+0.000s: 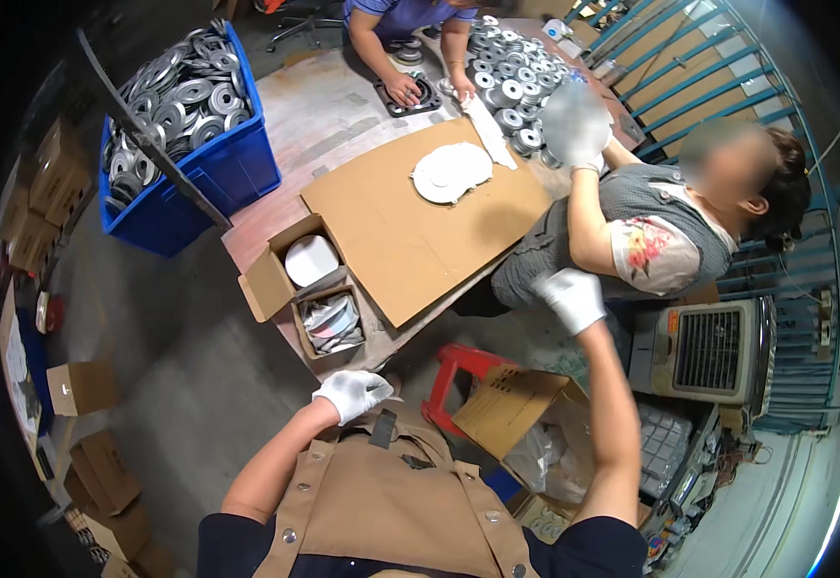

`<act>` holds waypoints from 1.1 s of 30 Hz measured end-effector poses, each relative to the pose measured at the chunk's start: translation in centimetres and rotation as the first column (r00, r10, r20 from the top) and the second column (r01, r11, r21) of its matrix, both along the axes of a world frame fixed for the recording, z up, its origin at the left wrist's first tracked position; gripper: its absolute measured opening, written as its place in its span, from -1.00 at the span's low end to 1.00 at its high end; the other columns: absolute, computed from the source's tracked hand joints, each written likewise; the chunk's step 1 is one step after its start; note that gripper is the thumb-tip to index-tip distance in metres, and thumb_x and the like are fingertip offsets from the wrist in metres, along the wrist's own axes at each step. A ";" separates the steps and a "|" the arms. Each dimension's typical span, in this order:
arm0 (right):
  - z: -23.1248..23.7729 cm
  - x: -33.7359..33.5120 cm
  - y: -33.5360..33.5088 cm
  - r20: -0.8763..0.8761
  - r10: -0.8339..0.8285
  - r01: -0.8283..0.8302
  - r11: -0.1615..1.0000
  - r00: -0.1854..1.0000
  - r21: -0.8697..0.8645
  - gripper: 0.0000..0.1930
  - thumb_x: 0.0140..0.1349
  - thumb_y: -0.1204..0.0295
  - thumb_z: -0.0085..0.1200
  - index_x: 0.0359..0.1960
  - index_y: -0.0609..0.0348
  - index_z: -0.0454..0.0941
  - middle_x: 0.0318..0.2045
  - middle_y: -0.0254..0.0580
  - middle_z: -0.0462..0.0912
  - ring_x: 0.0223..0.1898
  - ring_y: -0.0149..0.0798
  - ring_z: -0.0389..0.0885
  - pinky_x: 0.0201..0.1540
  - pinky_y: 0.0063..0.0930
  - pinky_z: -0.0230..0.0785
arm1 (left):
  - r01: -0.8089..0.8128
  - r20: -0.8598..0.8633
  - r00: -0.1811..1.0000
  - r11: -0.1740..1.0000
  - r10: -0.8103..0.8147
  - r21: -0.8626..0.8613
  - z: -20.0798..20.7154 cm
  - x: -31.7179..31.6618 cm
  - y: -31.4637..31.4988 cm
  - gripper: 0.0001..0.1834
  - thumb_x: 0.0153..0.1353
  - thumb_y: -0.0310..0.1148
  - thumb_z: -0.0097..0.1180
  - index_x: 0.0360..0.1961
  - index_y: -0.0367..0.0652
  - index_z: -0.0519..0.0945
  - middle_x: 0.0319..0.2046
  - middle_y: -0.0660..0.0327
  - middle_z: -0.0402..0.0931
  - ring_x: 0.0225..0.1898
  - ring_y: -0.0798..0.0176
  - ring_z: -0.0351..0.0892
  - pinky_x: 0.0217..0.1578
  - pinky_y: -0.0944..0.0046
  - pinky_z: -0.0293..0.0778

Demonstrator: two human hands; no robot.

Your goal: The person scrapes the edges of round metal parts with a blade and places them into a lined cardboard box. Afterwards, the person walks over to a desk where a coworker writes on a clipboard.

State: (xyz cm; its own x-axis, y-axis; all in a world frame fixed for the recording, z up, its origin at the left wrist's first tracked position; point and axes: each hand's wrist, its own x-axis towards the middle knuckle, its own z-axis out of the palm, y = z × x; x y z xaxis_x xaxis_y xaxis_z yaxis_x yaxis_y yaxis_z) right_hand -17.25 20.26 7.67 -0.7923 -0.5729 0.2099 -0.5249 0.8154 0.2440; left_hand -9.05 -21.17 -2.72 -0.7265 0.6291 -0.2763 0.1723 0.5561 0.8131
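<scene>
My left hand (353, 395), in a white glove, is in front of my apron at the table's near corner. Its fingers are curled together; a thin pale edge shows at their tips, too small to name. My right hand (572, 301), also white-gloved, is raised at the right beside a co-worker's hip, smeared by motion. A white round part (451, 173) with a lobed rim lies on a flat cardboard sheet (410, 260), out of reach of both hands. Nearest my left hand is a small open box (306, 345) of grey and white pads; behind it stands a box (264, 282) with a white rounded piece.
A co-worker (632, 222) at the right holds up a grey disc (576, 122). Another person (406, 24) handles a black square part (408, 94) across the table. A blue bin (194, 197) of metal rings stands left. A red stool (444, 380) and an open carton (511, 409) are by my right arm.
</scene>
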 end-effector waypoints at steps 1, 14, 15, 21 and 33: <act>-3.4 1.2 -2.8 0.232 -0.130 0.128 0.991 0.964 0.026 -0.91 0.09 0.31 0.03 -0.44 -0.14 0.59 -0.62 -0.18 0.57 -0.49 -0.14 0.60 -0.47 -0.20 0.42 | -0.004 0.005 1.000 1.000 0.004 -0.003 0.0 -0.2 0.1 -0.72 0.17 -0.14 0.07 -0.25 -0.07 0.66 -0.29 0.09 0.61 -0.24 0.00 0.59 -0.19 0.17 0.50; -23.3 -16.5 -5.2 0.708 -0.542 0.883 0.160 0.452 -0.441 -0.56 0.11 -0.02 0.01 -0.29 0.10 0.66 -0.35 -0.02 0.65 -0.28 0.04 0.61 -0.22 -0.22 0.42 | 0.019 0.004 1.000 0.979 -0.019 -0.203 -0.7 -7.8 6.4 -0.65 0.17 -0.04 0.03 -0.26 -0.05 0.66 -0.29 0.03 0.60 -0.22 -0.03 0.58 -0.17 0.09 0.46; -24.1 -18.8 -4.9 0.700 -0.577 0.886 0.094 0.421 -0.455 -0.53 0.08 -0.06 0.02 -0.30 0.09 0.66 -0.35 -0.01 0.65 -0.28 0.04 0.61 -0.22 -0.21 0.43 | -0.087 0.030 0.995 0.982 0.093 -0.166 -1.2 -7.7 6.9 -0.66 0.17 -0.05 0.05 -0.24 -0.06 0.67 -0.28 0.03 0.60 -0.19 -0.03 0.57 -0.15 0.11 0.46; -24.2 -24.7 -4.6 0.784 -0.554 0.922 -0.075 0.279 -0.381 -0.47 -0.10 -0.14 0.18 -0.31 0.07 0.68 -0.34 -0.06 0.67 -0.28 0.00 0.63 -0.22 -0.23 0.43 | -0.130 0.141 0.977 0.972 0.158 -0.194 0.2 -11.7 11.1 -0.68 0.16 -0.10 0.11 -0.27 -0.13 0.66 -0.30 0.01 0.60 -0.24 -0.05 0.59 -0.21 0.13 0.49; -30.1 -28.4 -4.8 0.807 -0.147 0.610 -0.582 0.572 -0.538 -0.81 -0.11 0.51 0.33 -0.46 0.30 0.61 -0.60 -0.37 0.55 -0.58 -0.46 0.41 -0.52 -0.53 0.24 | -0.132 0.172 0.970 0.968 0.170 -0.213 -2.1 -13.8 12.8 -0.66 0.17 -0.15 0.14 -0.20 -0.20 0.64 -0.28 0.02 0.62 -0.22 0.10 0.64 -0.17 0.27 0.48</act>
